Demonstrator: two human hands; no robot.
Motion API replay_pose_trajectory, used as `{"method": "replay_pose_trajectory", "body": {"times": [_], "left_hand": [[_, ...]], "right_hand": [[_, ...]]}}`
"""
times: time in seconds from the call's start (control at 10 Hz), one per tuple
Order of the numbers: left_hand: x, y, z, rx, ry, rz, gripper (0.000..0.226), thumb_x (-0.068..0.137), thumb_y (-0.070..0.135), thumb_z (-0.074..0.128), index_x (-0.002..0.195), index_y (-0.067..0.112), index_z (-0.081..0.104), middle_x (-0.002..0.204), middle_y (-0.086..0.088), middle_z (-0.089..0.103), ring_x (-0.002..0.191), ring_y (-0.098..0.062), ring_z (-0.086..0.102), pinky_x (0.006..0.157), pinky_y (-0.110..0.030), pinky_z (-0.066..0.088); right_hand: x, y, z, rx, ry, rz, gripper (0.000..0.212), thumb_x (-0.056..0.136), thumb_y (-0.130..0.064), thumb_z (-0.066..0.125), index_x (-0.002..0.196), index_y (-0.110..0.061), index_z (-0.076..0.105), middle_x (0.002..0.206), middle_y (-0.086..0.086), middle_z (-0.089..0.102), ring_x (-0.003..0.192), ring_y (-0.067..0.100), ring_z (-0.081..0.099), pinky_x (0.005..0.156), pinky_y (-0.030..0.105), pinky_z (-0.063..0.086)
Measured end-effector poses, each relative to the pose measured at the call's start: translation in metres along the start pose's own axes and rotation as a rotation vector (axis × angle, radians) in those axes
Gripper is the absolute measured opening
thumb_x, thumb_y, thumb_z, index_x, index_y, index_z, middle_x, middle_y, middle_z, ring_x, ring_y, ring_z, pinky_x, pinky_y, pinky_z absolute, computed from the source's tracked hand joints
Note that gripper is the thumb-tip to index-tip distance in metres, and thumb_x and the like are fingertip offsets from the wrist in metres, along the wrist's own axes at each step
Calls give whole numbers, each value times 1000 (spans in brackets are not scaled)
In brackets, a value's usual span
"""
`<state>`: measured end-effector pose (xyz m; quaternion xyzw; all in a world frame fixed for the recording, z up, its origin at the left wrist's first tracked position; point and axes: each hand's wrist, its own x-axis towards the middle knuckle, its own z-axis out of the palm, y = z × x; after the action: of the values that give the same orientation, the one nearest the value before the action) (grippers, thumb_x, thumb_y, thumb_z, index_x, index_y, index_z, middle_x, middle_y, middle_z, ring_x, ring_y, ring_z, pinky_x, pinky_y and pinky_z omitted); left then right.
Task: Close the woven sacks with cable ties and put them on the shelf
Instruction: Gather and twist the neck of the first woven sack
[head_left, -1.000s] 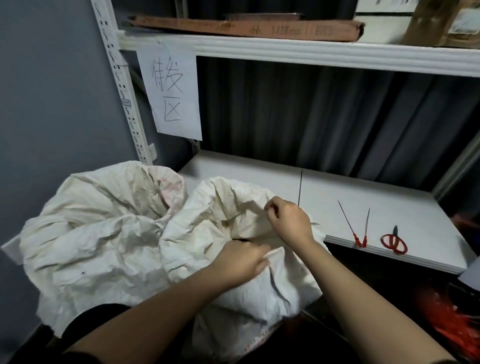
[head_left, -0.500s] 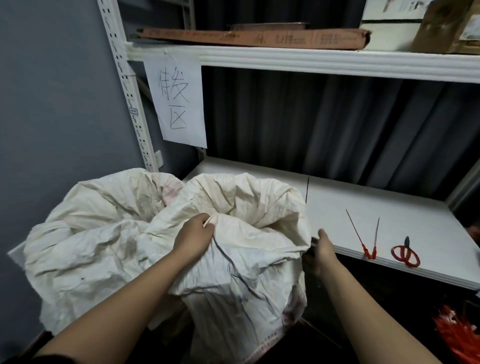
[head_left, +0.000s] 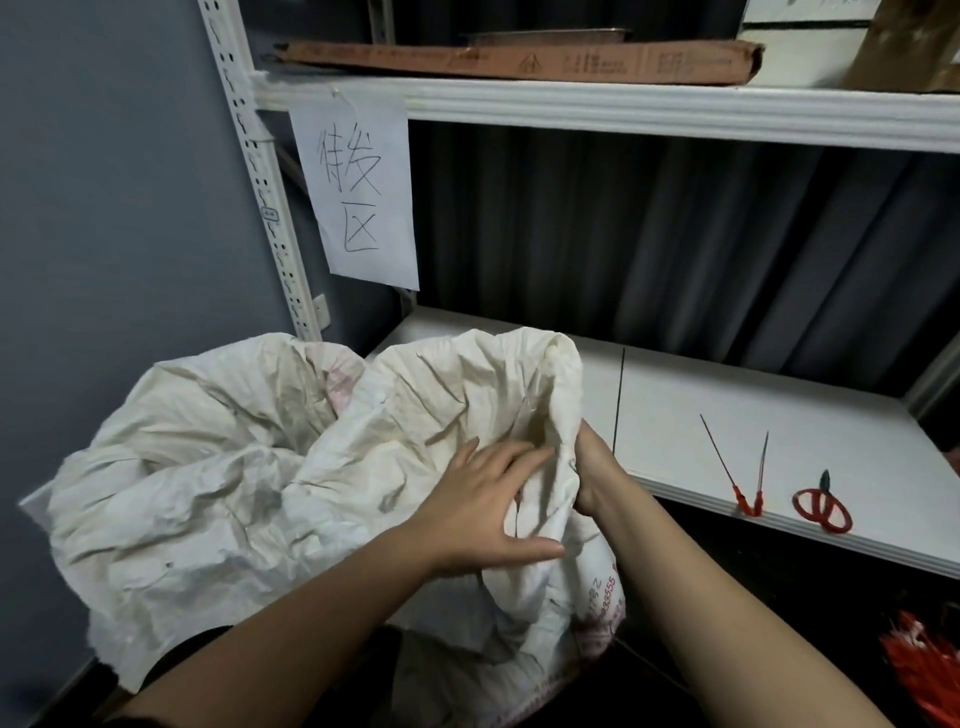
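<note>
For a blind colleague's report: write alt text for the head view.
A person's right hand grips the gathered mouth of a white woven sack while the left hand lies flat on it. Two red cable ties and red scissors lie on the white shelf beside it.

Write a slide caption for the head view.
Left hand presses the woven sack while right hand gathers its mouth beside the shelf.

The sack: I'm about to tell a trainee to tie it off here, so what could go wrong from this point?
1. Only the right hand grips the sack's gathered neck; the left hand lies flat on it, so the bunch may spring open.
2. The cable ties lie on the shelf, away from both hands; reaching probably means letting go.
3. The scissors sit near the shelf edge and could get knocked off.
</note>
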<state>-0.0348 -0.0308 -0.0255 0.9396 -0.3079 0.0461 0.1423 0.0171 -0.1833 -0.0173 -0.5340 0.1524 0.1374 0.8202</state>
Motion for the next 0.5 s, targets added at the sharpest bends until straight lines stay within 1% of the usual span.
{"method": "replay_pose_trajectory", "body": {"times": [0.1,0.2,0.3,0.4,0.5], "left_hand": [[8,9,10,-232,-45,-171,95,66,84,37,144,33,24,149,8,36,138,-12,30,117,-44,18],[17,9,11,-820,72,-464,68,70,71,54,126,33,41,127,10,58,118,-10,54,105,-39,41],[24,-10,8,-812,194,-642,42,89,30,56,128,19,46,122,-2,62,108,-19,60,96,-35,47],[25,-24,5,-856,244,-716,35,92,8,45,126,8,53,120,-9,62,105,-22,58,81,-27,43],[21,-28,1,-952,296,-749,33,90,4,44,122,5,54,117,-12,63,98,-22,59,72,-28,44]], "right_hand": [[7,0,6,-53,56,27,22,98,-23,47,84,-10,59,75,7,60,67,21,57,64,33,48],[5,-3,4,-220,-93,87,15,89,-17,57,93,-7,67,85,7,69,77,17,65,66,28,54],[7,-3,-12,-259,-148,7,19,93,-16,54,103,-8,68,95,6,71,85,20,68,64,25,56],[17,9,-35,-754,386,-307,21,90,-19,57,109,-13,64,114,8,65,109,28,59,83,32,47],[32,29,-70,-661,651,-22,84,79,-43,71,145,-11,31,148,15,36,132,34,39,104,44,35]]}}
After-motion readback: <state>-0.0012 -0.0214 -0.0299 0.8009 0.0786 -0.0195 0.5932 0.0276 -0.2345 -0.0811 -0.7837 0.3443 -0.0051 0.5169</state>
